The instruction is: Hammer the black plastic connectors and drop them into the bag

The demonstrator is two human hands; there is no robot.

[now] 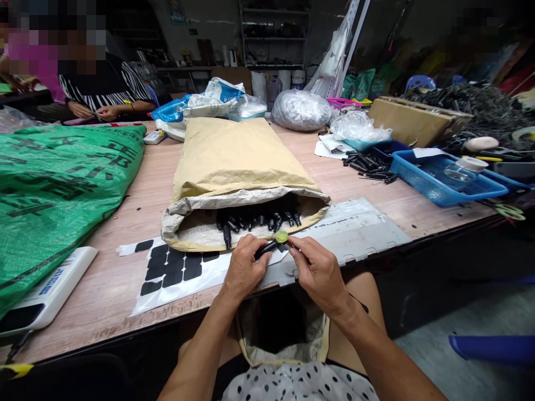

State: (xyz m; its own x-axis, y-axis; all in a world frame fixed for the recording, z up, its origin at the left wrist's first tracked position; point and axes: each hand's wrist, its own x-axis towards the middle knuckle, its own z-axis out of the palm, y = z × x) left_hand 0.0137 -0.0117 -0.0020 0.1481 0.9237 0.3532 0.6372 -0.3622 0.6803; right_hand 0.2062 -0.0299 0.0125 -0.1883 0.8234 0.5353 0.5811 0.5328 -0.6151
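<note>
In the head view we see the left hand [244,267] clenched around a small black plug part [266,250], which sticks out toward 2 o'clock from the fist. The right hand [317,273] pinches a small round green piece [281,236] at the tip of that part, thumb and forefinger closed on it. Both hands meet just in front of the open mouth of a tan paper sack [234,161], which lies at 12 o'clock from them on the wooden table [125,211]. More black parts [254,220] spill inside the sack's mouth. At 9 o'clock from the hands lies a white sheet of black stickers [171,270]; at 10 o'clock, a green woven bag [58,184]. At 2 o'clock sits a blue basket [443,181]. Another person's hands [94,111] rest at the table's far corner, at 11 o'clock.
</note>
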